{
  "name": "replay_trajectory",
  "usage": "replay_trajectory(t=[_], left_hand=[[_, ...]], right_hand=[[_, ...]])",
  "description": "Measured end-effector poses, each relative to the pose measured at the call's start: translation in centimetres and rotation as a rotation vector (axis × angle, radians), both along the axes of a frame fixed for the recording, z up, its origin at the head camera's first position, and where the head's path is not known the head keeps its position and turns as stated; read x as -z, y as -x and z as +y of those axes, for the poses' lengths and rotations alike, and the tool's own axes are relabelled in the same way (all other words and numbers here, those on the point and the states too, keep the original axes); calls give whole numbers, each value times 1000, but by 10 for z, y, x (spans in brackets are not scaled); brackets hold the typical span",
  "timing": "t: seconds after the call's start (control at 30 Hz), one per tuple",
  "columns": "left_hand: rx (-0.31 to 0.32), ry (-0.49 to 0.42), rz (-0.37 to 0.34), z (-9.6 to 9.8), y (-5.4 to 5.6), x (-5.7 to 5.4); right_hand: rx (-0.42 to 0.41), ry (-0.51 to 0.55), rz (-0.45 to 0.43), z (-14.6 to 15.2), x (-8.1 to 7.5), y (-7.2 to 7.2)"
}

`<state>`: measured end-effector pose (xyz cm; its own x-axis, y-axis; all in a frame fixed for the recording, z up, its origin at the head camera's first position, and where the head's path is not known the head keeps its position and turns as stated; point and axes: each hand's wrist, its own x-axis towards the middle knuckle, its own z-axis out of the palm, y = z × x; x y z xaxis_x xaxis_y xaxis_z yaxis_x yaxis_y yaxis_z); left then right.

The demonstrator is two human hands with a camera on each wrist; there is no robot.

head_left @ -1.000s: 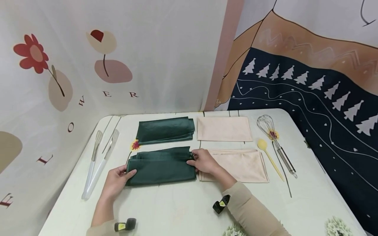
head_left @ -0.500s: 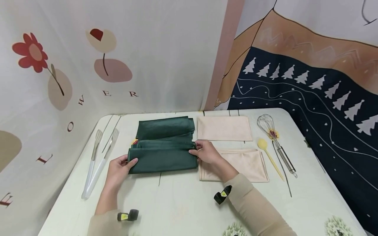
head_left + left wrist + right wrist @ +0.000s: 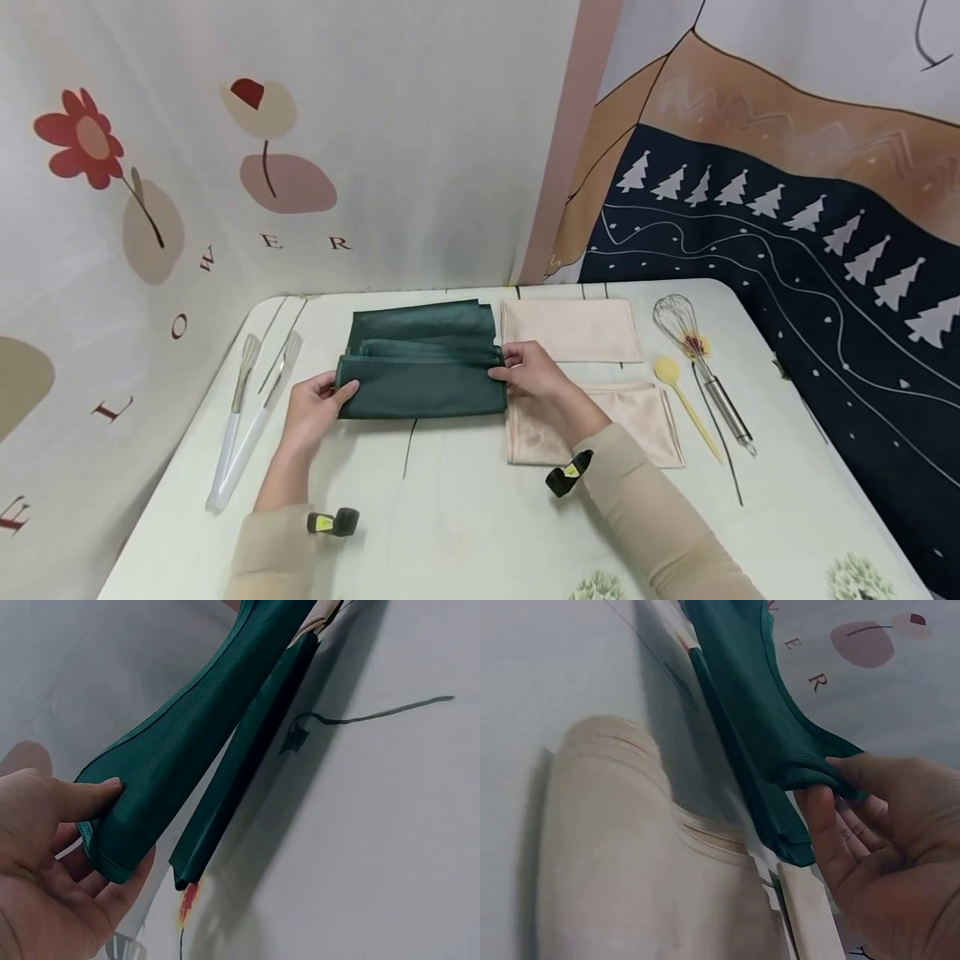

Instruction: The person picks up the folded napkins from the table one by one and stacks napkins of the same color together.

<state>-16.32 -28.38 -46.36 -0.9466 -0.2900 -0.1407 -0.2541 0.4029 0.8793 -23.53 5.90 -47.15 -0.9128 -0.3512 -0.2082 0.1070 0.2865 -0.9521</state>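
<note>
My left hand (image 3: 311, 408) pinches the left end of a folded dark green cloth (image 3: 420, 387), thumb on top and fingers beneath. At its right end my right hand (image 3: 532, 371) pinches the same cloth. Both wrist views show this cloth (image 3: 187, 727) held up off the table, sagging slightly between the hands. Behind and below it lies a second folded green cloth (image 3: 412, 325), its front part covered in the head view. Under my right wrist lies a folded pale pink cloth (image 3: 600, 425), partly hidden by the forearm. Another pink cloth (image 3: 573, 329) lies behind it.
Tongs with white handles (image 3: 243, 425) lie at the table's left. To the right are a yellow spoon (image 3: 686, 408) and a metal whisk (image 3: 712, 375). Printed curtains (image 3: 420, 167) stand along the back and sides of the white table (image 3: 450, 517).
Both hands have lifted the front green cloth and carried it away from me, so that it now overlaps the rear green cloth. The pink cloths and utensils stay put.
</note>
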Motion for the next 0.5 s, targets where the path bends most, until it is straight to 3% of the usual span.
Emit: replay_trajectory(t=[0.5], left_hand=[[-30,-23,0,3,25,3]], right_hand=[[39,-45,29,-2,0,25]])
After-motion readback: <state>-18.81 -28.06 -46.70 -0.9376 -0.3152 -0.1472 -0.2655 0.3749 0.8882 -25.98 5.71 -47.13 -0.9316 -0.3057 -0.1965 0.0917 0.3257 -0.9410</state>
